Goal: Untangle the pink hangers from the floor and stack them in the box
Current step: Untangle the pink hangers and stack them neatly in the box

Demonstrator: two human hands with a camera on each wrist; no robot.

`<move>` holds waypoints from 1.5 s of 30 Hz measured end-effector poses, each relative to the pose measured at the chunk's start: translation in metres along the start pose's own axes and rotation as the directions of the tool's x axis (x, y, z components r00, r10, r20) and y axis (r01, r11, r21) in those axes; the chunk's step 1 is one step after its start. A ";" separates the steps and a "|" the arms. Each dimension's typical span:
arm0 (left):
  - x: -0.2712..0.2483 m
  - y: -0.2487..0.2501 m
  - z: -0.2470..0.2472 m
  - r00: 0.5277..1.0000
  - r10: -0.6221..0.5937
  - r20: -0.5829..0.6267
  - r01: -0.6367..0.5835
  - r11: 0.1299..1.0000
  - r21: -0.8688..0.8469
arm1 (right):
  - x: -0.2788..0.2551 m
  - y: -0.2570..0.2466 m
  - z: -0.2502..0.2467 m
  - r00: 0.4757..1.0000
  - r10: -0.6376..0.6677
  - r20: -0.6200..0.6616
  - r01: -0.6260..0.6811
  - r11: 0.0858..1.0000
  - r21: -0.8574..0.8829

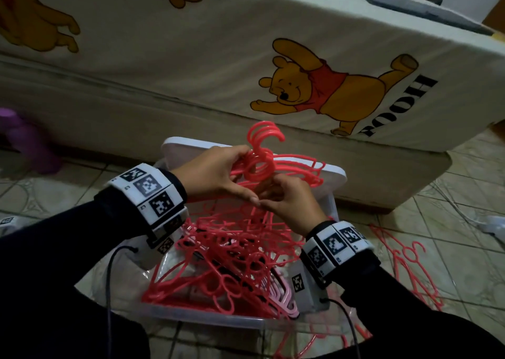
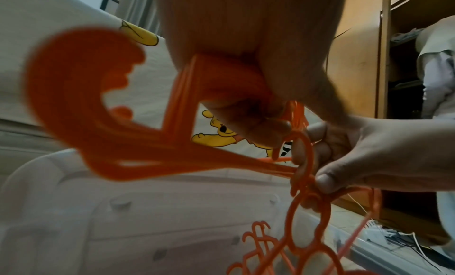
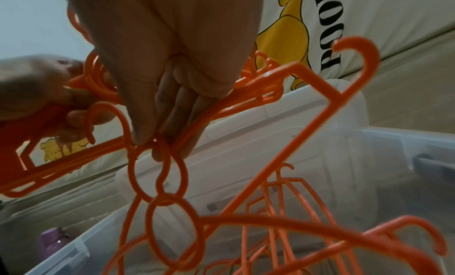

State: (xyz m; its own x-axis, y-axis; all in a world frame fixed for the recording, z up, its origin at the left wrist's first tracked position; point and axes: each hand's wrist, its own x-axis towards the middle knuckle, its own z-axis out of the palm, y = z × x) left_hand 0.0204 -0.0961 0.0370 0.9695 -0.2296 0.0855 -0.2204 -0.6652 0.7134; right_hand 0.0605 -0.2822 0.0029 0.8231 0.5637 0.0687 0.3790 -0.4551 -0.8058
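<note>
I wear dark long sleeves [image 1: 62, 246] on both arms. On each wrist sits a white band [image 1: 149, 192] made of blocks, each block printed with a black square code. Under each band hangs a small grey box [image 1: 308, 290], perhaps a camera, and a thin black cable [image 1: 109, 285] goes from it along my arm.

A tangle of hangers [image 1: 229, 260] fills the box [image 1: 207, 321] almost to its near rim, so little room is left inside. The lid [image 1: 332, 174] stands at its far edge, with the bed [image 1: 191, 85] just behind. Loose hangers [image 1: 407, 260] lie on the floor [image 1: 464, 194] to the right.
</note>
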 end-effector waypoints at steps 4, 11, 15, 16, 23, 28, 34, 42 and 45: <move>0.002 -0.008 0.000 0.996 0.016 -0.084 -0.011 0.998 0.062 | -0.002 -0.003 -0.003 1.000 -0.019 -0.003 0.019 0.993 0.119; 0.003 -0.014 -0.003 0.997 -0.008 -0.074 0.015 0.995 0.097 | 0.000 -0.001 -0.011 0.995 -0.044 -0.095 0.046 0.999 0.019; 0.003 -0.021 -0.001 0.995 -0.016 -0.094 0.035 0.979 0.202 | -0.003 -0.002 -0.023 0.996 -0.094 0.011 0.094 0.982 -0.163; 0.003 -0.022 -0.002 0.995 -0.027 -0.093 0.046 0.977 0.206 | -0.005 -0.004 -0.024 0.994 -0.093 0.052 0.102 0.975 -0.197; 0.006 -0.021 -0.003 0.993 -0.067 -0.096 0.086 0.973 0.214 | -0.012 -0.011 -0.029 0.980 -0.087 0.180 0.142 0.938 -0.316; 0.008 -0.020 -0.012 0.969 -0.134 -0.210 0.190 0.941 0.278 | -0.010 -0.013 -0.046 0.991 -0.059 0.122 0.086 0.970 -0.229; 0.010 -0.017 -0.019 0.954 -0.152 -0.257 0.197 0.968 0.158 | -0.007 -0.014 -0.059 0.988 0.093 0.121 -0.130 0.927 0.353; 0.008 -0.006 -0.022 0.958 -0.148 -0.245 0.153 0.988 0.002 | -0.007 -0.027 -0.050 0.997 -0.078 0.029 0.056 0.892 0.448; 0.006 -0.004 -0.022 0.968 -0.135 -0.210 0.132 0.991 -0.025 | -0.006 -0.030 -0.051 0.969 -0.230 -0.087 0.237 0.969 0.076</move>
State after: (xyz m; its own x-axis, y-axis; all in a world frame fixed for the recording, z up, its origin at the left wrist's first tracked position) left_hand 0.0296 -0.0792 0.0495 0.9910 0.0168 0.1331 -0.0874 -0.6718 0.7356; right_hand 0.0654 -0.3066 0.0567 0.7473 0.5914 0.3029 0.5298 -0.2553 -0.8088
